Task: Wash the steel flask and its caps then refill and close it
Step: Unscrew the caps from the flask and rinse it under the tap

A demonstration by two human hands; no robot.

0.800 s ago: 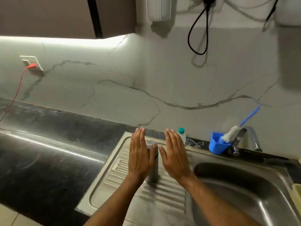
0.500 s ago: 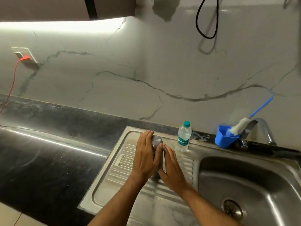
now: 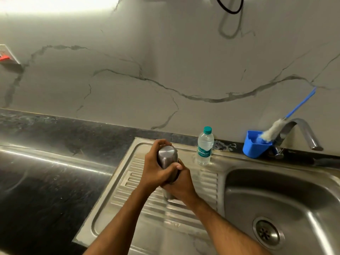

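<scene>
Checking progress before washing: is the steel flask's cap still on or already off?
On. The rounded steel cap sits atop the steel flask, with the left hand gripping it and the right hand holding the body.

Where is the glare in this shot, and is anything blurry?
Head view: blown-out glare along the top left wall; a bright streak across the dark counter; the flask stays sharp in both hands; frame edges bend from the wide lens.

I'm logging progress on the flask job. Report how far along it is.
Barely begun. Done: nothing visibly. In hand: the left hand grips the cap end of the steel flask and the right hand its body, over the drainboard. Left: uncapping, washing with the brush, refilling, closing.
</scene>
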